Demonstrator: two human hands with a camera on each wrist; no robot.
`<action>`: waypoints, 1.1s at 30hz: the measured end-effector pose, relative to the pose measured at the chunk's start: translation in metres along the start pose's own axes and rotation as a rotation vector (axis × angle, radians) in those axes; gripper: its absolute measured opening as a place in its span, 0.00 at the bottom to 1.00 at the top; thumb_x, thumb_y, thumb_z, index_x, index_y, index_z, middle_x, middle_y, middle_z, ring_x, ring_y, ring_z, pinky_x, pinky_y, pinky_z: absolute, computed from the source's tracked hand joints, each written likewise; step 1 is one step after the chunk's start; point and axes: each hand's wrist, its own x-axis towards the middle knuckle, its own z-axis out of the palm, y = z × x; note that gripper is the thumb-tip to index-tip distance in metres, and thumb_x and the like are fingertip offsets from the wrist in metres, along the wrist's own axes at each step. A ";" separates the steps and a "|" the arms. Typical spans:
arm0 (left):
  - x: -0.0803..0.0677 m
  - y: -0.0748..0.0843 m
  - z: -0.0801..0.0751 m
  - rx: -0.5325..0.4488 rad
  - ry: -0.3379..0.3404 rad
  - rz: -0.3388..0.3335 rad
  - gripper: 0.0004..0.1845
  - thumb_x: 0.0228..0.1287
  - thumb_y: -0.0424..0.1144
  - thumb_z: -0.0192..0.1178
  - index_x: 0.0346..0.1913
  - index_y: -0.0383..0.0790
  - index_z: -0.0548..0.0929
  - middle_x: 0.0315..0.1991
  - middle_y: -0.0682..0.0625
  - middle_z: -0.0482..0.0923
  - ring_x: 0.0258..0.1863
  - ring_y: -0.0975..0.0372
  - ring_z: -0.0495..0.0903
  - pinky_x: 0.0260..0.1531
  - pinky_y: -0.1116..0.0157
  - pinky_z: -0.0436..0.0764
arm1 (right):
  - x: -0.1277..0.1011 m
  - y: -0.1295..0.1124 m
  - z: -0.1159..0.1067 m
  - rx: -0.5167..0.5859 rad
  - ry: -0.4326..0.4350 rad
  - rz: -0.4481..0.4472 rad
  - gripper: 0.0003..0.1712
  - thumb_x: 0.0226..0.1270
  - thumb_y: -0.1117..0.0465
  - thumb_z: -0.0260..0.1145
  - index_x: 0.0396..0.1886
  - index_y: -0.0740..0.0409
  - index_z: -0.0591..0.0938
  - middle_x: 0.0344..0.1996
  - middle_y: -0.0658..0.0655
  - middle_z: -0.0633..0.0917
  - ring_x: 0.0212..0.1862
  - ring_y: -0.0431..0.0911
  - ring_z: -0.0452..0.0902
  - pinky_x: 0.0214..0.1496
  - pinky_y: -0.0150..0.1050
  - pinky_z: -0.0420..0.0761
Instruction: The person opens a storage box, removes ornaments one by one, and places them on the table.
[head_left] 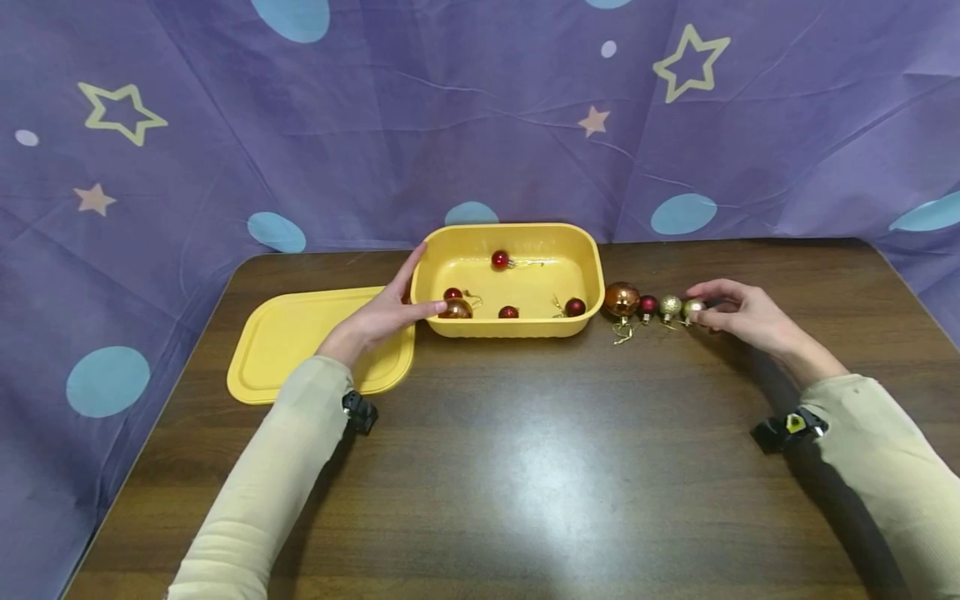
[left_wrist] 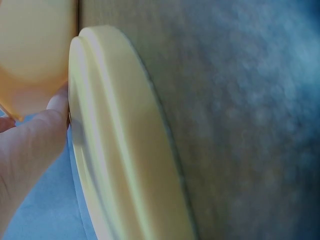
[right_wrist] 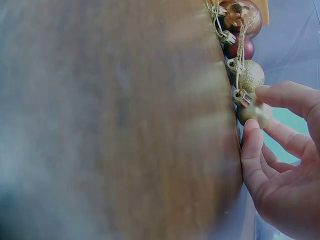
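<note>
Baubles lie in a short row on the dark wooden table (head_left: pixel 525 467), at three o'clock of the yellow tub (head_left: pixel 517 327), and the right hand (head_left: pixel 738 317) is at the row's far end with thumb and forefinger pinching the small gold bauble (head_left: pixel 693 308); the right wrist view shows the thumb (right_wrist: pixel 250 150) and forefinger closed round that ball (right_wrist: pixel 255 114). Next in the row sit a glittery gold bauble (head_left: pixel 670 306), a small red bauble (head_left: pixel 648 305) and a large copper bauble (head_left: pixel 622 299), the last just beside the tub's wall. The left hand (head_left: pixel 386 315) rests flat-fingered against the tub's nine o'clock end, gripping nothing, with the yellow lid (head_left: pixel 300 342) lying beneath the wrist. Five baubles already lie inside the tub. By the look of it the step is picking up one bauble; the next move would call for a clean lift clear of its neighbour's gold string
</note>
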 end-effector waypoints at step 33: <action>0.000 0.001 -0.001 0.000 -0.005 0.001 0.52 0.66 0.29 0.60 0.76 0.68 0.37 0.77 0.55 0.27 0.72 0.54 0.51 0.68 0.59 0.57 | 0.004 -0.006 -0.005 -0.017 -0.034 0.013 0.19 0.64 0.69 0.64 0.52 0.75 0.74 0.33 0.45 0.84 0.30 0.37 0.79 0.30 0.30 0.78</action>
